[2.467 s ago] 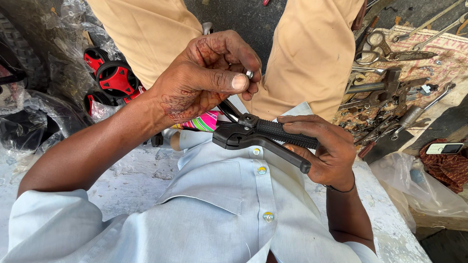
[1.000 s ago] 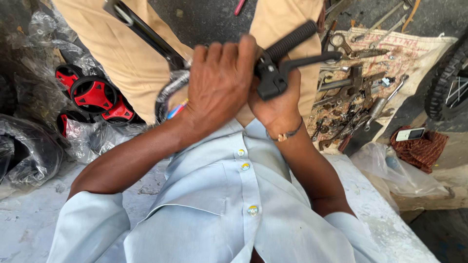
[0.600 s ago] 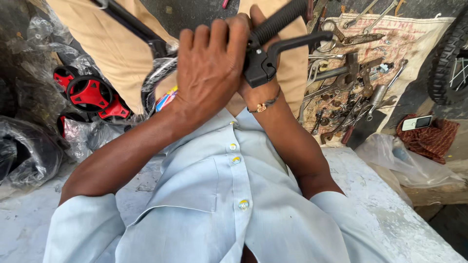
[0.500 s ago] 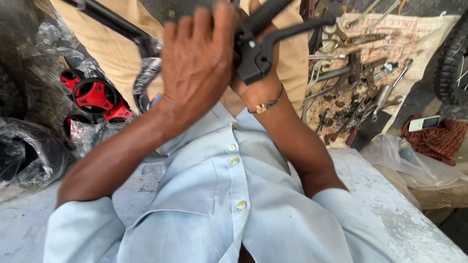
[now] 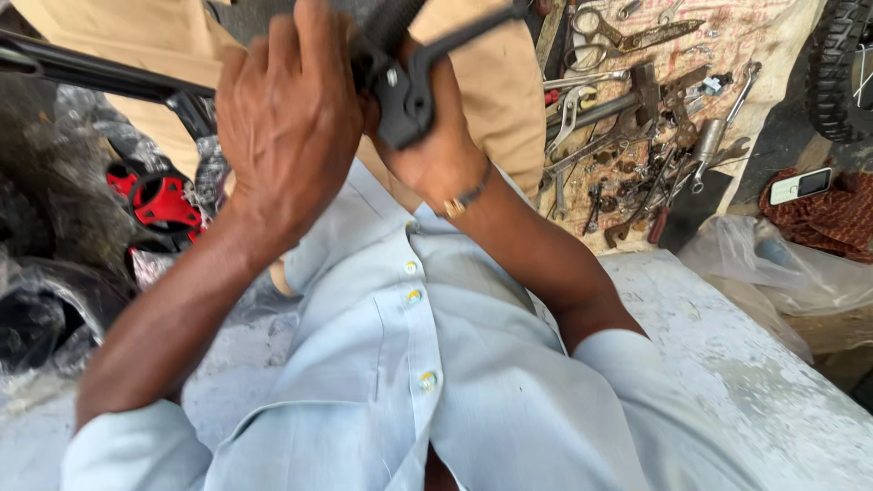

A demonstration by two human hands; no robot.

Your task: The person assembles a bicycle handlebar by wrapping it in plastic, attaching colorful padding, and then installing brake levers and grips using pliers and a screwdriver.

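**Lever assembly lifted high, both hands bunched on it**

While the earlier views had the black metal brake-lever assembly held low over the pale blue shirt, it now sits near the top edge of the view, raised in front of the tan trousers of another person standing close by. Both hands have gone up with it, and the head camera has tipped to follow, so the spread of tools has slid toward the upper right corner.

The right hand, with a thin metal bracelet at its wrist, is wrapped under the lever's clamp body, fingers closed on it. The left hand lies over the left side of the same piece with its back to the camera; its fingers curl forward, but whether they grip the lever or the dark metal tube running off to the left edge I cannot tell.

My reading is that the lever has been brought up to meet the dark tube, so the work has passed from handling the part alone to fitting it.

On the stained cloth lie scattered grey spanners and pliers, untouched. A small white phone rests near the right edge, and a red-and-black plastic part sits at the left.
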